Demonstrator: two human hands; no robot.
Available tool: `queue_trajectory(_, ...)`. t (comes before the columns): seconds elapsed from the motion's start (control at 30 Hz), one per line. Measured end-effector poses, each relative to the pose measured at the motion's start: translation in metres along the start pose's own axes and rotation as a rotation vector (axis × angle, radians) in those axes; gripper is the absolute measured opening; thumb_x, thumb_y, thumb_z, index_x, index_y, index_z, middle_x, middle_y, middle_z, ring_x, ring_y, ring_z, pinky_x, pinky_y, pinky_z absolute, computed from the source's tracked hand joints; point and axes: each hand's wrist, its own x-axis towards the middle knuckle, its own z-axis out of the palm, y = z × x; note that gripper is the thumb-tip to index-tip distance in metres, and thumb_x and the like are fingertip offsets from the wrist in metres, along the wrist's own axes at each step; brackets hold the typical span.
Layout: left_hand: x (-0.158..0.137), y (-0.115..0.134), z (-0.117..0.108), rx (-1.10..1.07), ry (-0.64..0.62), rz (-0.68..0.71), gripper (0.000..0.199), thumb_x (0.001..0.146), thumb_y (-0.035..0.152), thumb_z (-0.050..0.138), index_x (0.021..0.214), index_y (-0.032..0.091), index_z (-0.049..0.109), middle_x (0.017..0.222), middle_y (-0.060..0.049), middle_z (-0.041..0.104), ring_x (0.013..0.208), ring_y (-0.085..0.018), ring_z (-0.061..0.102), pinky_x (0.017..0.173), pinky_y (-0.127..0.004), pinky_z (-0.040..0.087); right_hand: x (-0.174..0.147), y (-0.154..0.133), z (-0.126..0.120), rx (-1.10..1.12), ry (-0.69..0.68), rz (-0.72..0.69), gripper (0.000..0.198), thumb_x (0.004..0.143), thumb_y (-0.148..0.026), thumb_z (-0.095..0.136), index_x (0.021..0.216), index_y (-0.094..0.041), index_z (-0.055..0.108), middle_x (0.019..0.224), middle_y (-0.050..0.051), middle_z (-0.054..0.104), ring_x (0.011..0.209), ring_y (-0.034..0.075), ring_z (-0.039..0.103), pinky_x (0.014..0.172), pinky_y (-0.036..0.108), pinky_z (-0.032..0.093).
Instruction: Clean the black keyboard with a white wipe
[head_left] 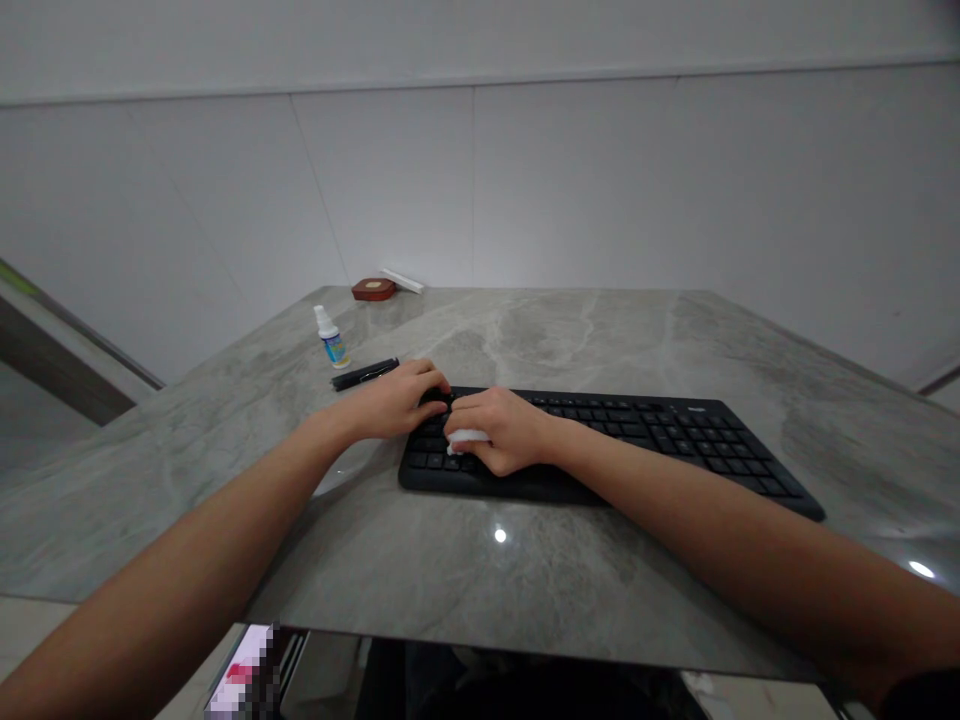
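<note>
A black keyboard (615, 420) lies on the grey marbled table, turned slightly so its right end sits nearer to me. My left hand (405, 402) is at its upper left corner, with the fingers and thumb closed around that edge. Pressed over the keys at the left end is my right hand (501, 428), closed on a crumpled white wipe (469, 436). Part of the wipe is hidden inside the fist, and my right forearm crosses over the lower middle of the keyboard.
Just beyond my left hand lies a black pen-like object (365, 374). A white spray bottle (331, 338) with a blue label stands behind it. Near the far edge are a reddish-brown case (373, 289) and a thin white strip (403, 281). A pale wall (570, 190) rises behind the table (525, 340).
</note>
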Motion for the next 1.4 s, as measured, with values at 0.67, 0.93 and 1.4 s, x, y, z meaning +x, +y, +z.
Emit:
queue_trajectory(0.67,0.000,0.000,-0.004,-0.031,-0.019,0.017,0.022,0.092,0.030,0.053,0.108,0.017,0.061,0.107,-0.009,0.058,0.101,-0.024,0.059,0.091,-0.039,0.049,0.001,-0.002,0.003,-0.120,0.006,0.059,0.013,0.091,-0.022,0.054,0.086,-0.016,0.064,0.086,0.006,0.068,0.073,0.016,0.058,0.059,0.028,0.034)
queue_trajectory(0.93,-0.007,-0.001,-0.019,-0.101,-0.216,-0.005,0.067,0.075,0.048,0.076,0.131,0.019,0.053,0.129,-0.011,0.052,0.122,-0.029,0.051,0.106,-0.041,0.040,0.000,-0.002,0.003,-0.117,0.041,0.075,0.014,0.087,-0.023,0.055,0.088,-0.016,0.067,0.085,0.006,0.069,0.070,0.017,0.057,0.057,0.029,0.030)
queue_trajectory(1.4,-0.007,-0.006,-0.012,-0.120,-0.286,0.010,0.080,0.080,0.047,0.073,0.147,0.020,0.038,0.146,-0.016,0.047,0.135,-0.033,0.043,0.112,-0.045,0.032,0.000,-0.001,0.006,-0.131,0.049,0.056,0.017,0.090,-0.024,0.052,0.089,-0.016,0.066,0.080,0.006,0.067,0.068,0.017,0.054,0.059,0.029,0.031)
